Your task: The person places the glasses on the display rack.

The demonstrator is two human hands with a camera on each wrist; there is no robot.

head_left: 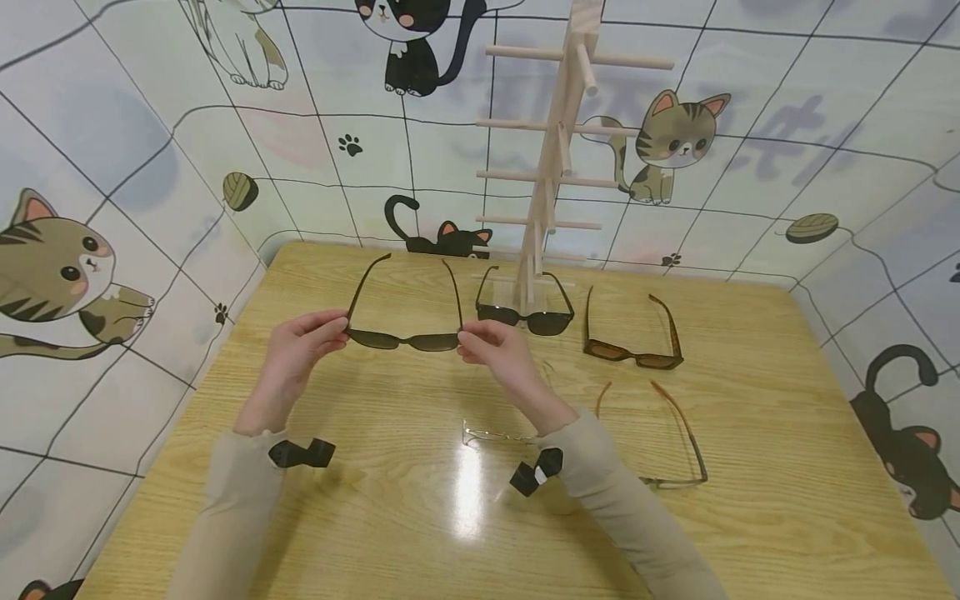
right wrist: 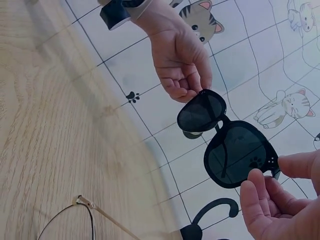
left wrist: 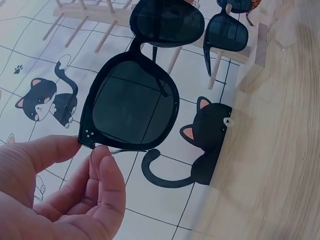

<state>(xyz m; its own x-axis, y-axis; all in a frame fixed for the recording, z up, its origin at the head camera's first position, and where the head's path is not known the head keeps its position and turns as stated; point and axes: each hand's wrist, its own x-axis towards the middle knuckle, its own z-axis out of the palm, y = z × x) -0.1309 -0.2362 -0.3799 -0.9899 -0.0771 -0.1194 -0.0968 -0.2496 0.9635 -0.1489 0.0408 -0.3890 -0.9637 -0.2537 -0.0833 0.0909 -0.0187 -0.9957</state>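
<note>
Hands (head_left: 300, 346) pinching sunglasses (head_left: 405, 340), rack (head_left: 547, 167) behind

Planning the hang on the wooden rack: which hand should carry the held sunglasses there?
Right hand, probably: it pinches the sunglasses at the corner nearer the rack; the left hand holds the far corner.

A wooden rack (head_left: 551, 158) stands at the back of the wooden table (head_left: 750, 467) — black sunglasses (head_left: 525, 315) at its foot, brown sunglasses (head_left: 633, 350) beside, thin-framed glasses (head_left: 675, 433) nearer, clear glasses (head_left: 495, 433) too.
</note>
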